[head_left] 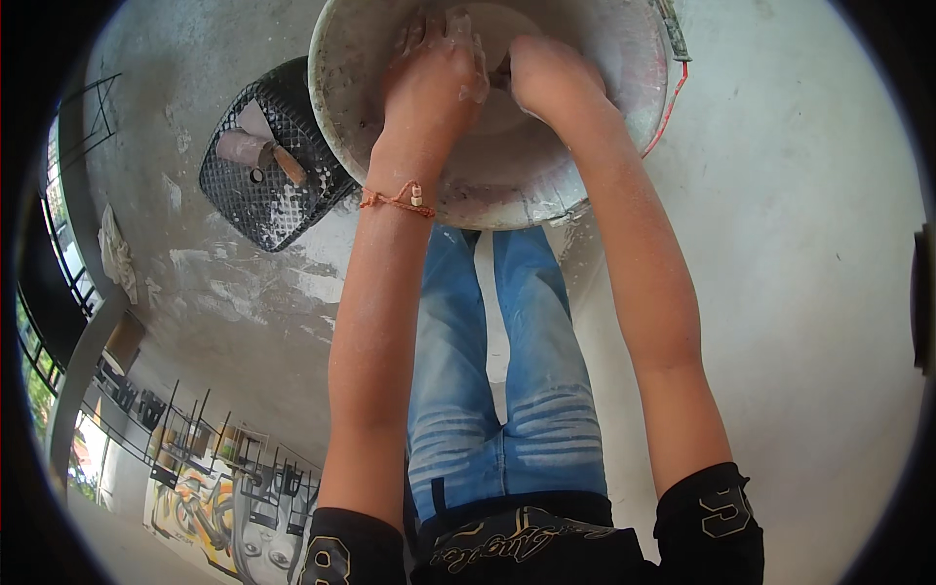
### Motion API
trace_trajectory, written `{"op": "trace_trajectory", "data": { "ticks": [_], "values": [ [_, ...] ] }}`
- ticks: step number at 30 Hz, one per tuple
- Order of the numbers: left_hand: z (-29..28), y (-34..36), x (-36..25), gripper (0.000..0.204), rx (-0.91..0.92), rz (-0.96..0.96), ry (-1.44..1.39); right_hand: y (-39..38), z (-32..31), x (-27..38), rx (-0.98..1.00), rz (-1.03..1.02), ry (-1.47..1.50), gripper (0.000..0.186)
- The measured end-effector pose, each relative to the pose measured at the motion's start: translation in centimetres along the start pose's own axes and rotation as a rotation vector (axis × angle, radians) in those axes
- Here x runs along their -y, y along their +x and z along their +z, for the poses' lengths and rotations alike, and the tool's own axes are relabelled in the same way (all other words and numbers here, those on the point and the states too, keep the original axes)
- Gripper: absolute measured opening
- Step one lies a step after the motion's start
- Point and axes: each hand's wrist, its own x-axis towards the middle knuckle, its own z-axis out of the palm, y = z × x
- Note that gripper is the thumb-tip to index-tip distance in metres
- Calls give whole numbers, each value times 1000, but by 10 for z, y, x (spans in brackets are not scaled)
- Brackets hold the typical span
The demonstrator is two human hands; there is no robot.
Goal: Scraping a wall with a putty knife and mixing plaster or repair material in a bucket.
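Observation:
A large round bucket [636, 117] with a whitish-grey, stained inside wall is at the top, cut off by the frame's edge. Both of my hands reach down into it. My left hand [434, 73] is open, its fingers stretched toward the far side and coated with wet white residue. Beside it, my right hand [556, 80] is closed, knuckles up. A small dark bit shows at its inner edge, but what the fingers hold is hidden. Pale, cloudy material [502, 161] covers the bucket's bottom.
Left of the bucket, a black textured plastic stool or crate [219, 185] bears a wooden-handled scraper [289, 166] and a greyish-pink roll [244, 148]. A red handle [669, 109] hangs at the bucket's right. A white cloth [115, 255] and black-legged furniture [200, 429] are farther left.

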Motion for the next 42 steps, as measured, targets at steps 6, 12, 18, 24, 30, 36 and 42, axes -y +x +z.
{"op": "trace_trajectory", "data": {
  "ticks": [6,12,18,24,30,36,42],
  "values": [
    [2,3,9,36,-273,133,-9,5,-5,3,-86,65,1,23],
    [-24,-8,5,40,-55,2,-135,-15,-1,-10,-187,-190,-4,22],
    [-46,-33,4,27,152,14,-21,-33,-3,-15,-363,-195,146,21],
    [-43,-33,-3,19,48,-18,-94,-28,-15,-14,-397,-153,473,22],
    [-44,-36,-2,21,304,-43,-1,-13,-24,-11,-485,-230,481,21],
    [-41,-36,-4,20,348,36,-30,-2,-40,1,-355,-88,576,17],
    [-36,-36,-11,23,325,60,-22,13,-3,-18,-526,-229,325,22]
  ]
}}
